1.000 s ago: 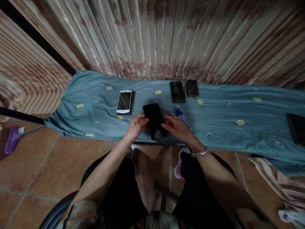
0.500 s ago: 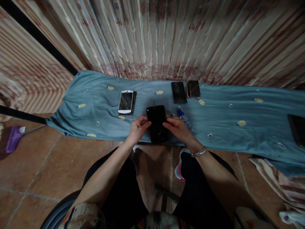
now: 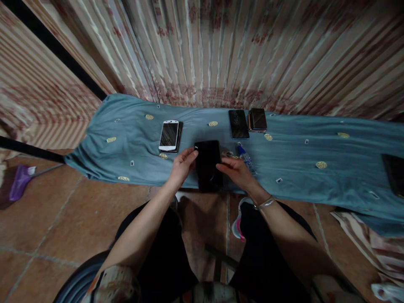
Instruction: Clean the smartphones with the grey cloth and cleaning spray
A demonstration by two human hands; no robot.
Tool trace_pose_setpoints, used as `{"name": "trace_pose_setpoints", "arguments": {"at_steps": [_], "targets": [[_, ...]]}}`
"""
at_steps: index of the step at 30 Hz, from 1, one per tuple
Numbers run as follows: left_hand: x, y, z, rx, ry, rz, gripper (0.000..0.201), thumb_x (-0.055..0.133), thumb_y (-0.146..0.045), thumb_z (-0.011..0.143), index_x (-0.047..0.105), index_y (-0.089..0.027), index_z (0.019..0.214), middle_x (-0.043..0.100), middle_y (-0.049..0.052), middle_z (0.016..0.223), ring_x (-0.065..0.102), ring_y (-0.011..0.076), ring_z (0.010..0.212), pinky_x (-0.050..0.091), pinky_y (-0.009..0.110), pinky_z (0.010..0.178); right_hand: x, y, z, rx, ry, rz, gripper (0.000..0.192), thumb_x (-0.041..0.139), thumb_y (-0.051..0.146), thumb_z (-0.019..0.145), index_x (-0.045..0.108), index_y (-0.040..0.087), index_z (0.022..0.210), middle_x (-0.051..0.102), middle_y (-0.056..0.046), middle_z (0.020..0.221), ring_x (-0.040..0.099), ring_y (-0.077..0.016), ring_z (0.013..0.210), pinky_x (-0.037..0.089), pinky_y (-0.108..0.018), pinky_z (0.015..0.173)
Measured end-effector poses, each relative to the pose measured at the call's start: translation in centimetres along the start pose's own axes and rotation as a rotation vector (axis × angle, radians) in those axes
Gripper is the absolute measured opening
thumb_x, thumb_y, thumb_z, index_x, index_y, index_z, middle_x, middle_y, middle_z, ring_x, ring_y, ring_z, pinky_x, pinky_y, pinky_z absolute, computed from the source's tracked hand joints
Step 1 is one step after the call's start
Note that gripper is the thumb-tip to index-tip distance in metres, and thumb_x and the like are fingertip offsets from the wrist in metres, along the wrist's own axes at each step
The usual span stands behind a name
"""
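Blue cloth [image 3: 315, 143] across the table, curtain [image 3: 221, 50] behind at 12 o'clock, tiled floor [image 3: 63, 219] below.

At the cloth's near edge, dead centre: black phone [image 3: 208, 165], face up, long axis running 12 to 6 o'clock, lower end at or just past the cloth's edge. Hard to tell whether flat on the cloth or slightly lifted.

Left hand [image 3: 180, 167] at the phone's 9 o'clock side, fingers curled, tips on the upper left corner. Right hand [image 3: 236, 172] at the 3 o'clock side, fingers together along the right edge, bracelet [image 3: 264, 203] on the wrist. Both pinching the phone by its long edges, neither spread flat.

Probably a stiff, thin slab, moderately light, glossy and so likely slippery; glass face likely fragile if dropped onto the tiles. Best held by the two long edges, as here, rather than by the face.

Around it: white phone [image 3: 169, 135] at 10 o'clock on top of a dark one; dark phone [image 3: 238, 124] and phone stack [image 3: 258, 119] at 1 o'clock; small bottle [image 3: 245, 157] at 2 o'clock, just beside the right hand; purple tool [image 3: 18, 183] far at 9 o'clock.
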State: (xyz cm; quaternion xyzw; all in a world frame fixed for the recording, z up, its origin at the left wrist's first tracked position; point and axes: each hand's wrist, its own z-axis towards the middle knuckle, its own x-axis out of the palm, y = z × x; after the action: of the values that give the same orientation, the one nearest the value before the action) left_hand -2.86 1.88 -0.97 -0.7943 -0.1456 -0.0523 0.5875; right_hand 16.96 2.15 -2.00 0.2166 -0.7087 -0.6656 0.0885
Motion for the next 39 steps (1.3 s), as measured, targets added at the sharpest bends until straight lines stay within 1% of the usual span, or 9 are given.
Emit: {"name": "trace_pose_setpoints", "arguments": {"at_steps": [7, 13, 17, 22, 24, 26, 30, 35, 39], "targets": [[-0.3, -0.5, 0.3, -0.017, -0.039, -0.048, 0.034, 0.080, -0.036, 0.061, 0.069, -0.016, 0.087, 0.062, -0.003, 0.064, 0.052, 0.0076, 0.051, 0.041, 0.020, 0.048, 0.4, -0.1, -0.3, 0.021, 0.079, -0.068, 0.035, 0.060, 0.052, 0.079, 0.055, 0.019, 0.067, 0.043, 0.005, 0.061, 0.039, -0.0111, 0.060, 0.029, -0.024, 0.054], [-0.6, -0.4, 0.4, 0.057, -0.053, 0.024, 0.028, 0.080, -0.032, 0.063, 0.069, -0.016, 0.083, 0.051, -0.007, 0.050, 0.040, 0.0055, 0.042, 0.033, 0.019, 0.043, 0.5, 0.0, -0.4, 0.001, 0.090, -0.135, 0.032, 0.056, 0.048, 0.082, 0.059, 0.018, 0.072, 0.047, 0.004, 0.064, 0.042, -0.0120, 0.062, 0.032, -0.025, 0.057], [-0.5, -0.4, 0.3, 0.073, -0.062, 0.025, 0.026, 0.079, -0.032, 0.066, 0.069, -0.016, 0.083, 0.052, -0.006, 0.052, 0.041, 0.0056, 0.043, 0.032, 0.019, 0.042, 0.5, 0.2, -0.4, 0.002, 0.066, -0.160, 0.033, 0.058, 0.047, 0.082, 0.056, 0.019, 0.067, 0.046, 0.004, 0.062, 0.042, -0.0119, 0.062, 0.033, -0.025, 0.057], [0.2, -0.3, -0.1, -0.040, -0.018, -0.162, 0.037, 0.080, -0.038, 0.065, 0.066, -0.020, 0.095, 0.063, -0.004, 0.071, 0.056, 0.0077, 0.054, 0.044, 0.021, 0.053, -0.2, 0.3, -0.4, 0.017, 0.009, -0.064, 0.033, 0.061, 0.052, 0.081, 0.063, 0.020, 0.074, 0.056, 0.003, 0.067, 0.050, -0.0147, 0.067, 0.040, -0.026, 0.061], [0.4, 0.1, -0.4, -0.112, 0.025, -0.166, 0.039, 0.083, -0.039, 0.061, 0.066, -0.018, 0.088, 0.066, -0.001, 0.076, 0.061, 0.0098, 0.061, 0.047, 0.022, 0.057, -0.5, 0.1, -0.3, 0.025, -0.028, -0.022, 0.035, 0.063, 0.055, 0.080, 0.063, 0.020, 0.073, 0.058, 0.002, 0.069, 0.053, -0.0159, 0.071, 0.043, -0.026, 0.063], [0.6, 0.6, -0.6, -0.172, 0.049, -0.098, 0.038, 0.087, -0.037, 0.054, 0.065, -0.016, 0.077, 0.065, -0.001, 0.069, 0.058, 0.0099, 0.057, 0.044, 0.022, 0.053, -0.7, -0.1, -0.2, 0.026, -0.063, 0.037, 0.036, 0.065, 0.056, 0.079, 0.064, 0.020, 0.073, 0.060, 0.002, 0.070, 0.055, -0.0164, 0.073, 0.045, -0.027, 0.066], [0.8, 1.2, -0.9, -0.166, 0.086, -0.054, 0.037, 0.088, -0.034, 0.048, 0.065, -0.014, 0.069, 0.064, -0.001, 0.065, 0.056, 0.0094, 0.057, 0.042, 0.022, 0.054, -0.7, -0.2, 0.0, 0.038, -0.090, 0.166, 0.034, 0.069, 0.054, 0.076, 0.065, 0.020, 0.076, 0.062, 0.002, 0.073, 0.058, -0.0159, 0.075, 0.047, -0.028, 0.070], [0.7, 1.0, -0.9, -0.099, 0.064, -0.057, 0.036, 0.086, -0.037, 0.051, 0.064, -0.015, 0.068, 0.060, -0.003, 0.061, 0.055, 0.0096, 0.057, 0.043, 0.022, 0.055, -1.0, 0.2, -0.2, 0.147, 0.023, 0.211, 0.034, 0.072, 0.051, 0.074, 0.067, 0.018, 0.083, 0.065, 0.001, 0.078, 0.060, -0.0138, 0.072, 0.047, -0.025, 0.064], [0.7, 0.6, -0.6, -0.056, 0.028, -0.046, 0.038, 0.085, -0.041, 0.051, 0.061, -0.016, 0.066, 0.059, -0.004, 0.059, 0.052, 0.0089, 0.055, 0.042, 0.022, 0.053, -1.0, -0.1, -0.3, 0.223, 0.147, 0.249, 0.039, 0.080, 0.045, 0.066, 0.067, 0.018, 0.091, 0.069, 0.000, 0.080, 0.066, -0.0159, 0.072, 0.054, -0.029, 0.065]]}}
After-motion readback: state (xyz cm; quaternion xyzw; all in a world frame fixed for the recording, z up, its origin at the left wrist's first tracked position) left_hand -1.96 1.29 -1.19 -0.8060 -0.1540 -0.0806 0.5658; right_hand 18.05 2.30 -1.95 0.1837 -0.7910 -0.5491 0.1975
